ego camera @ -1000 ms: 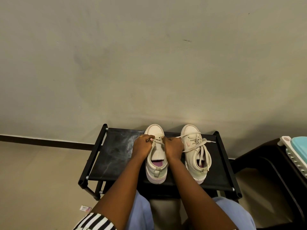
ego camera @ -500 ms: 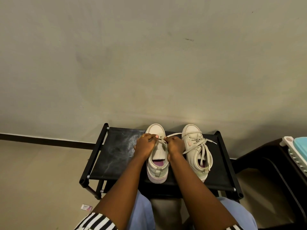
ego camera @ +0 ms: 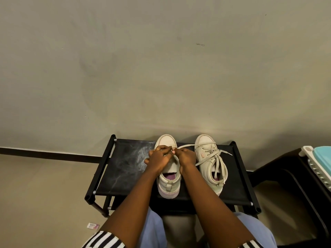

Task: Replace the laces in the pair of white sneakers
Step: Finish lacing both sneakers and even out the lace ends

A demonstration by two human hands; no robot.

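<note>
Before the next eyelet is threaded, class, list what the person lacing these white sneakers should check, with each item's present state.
1. Sneaker being laced and second sneaker flat on the rack: ok.
2. Left hand and right hand pinch the lace at the toe eyelets of the sneaker being laced: ok.
3. Lace ends even: cannot tell, hands hide them.
4. Lace clear of the second sneaker: not ok, a strand reaches its toe.
5. Second sneaker's laces tied: not ok, ends hang loose.

Head-worn camera, angled forward-down — close range
</note>
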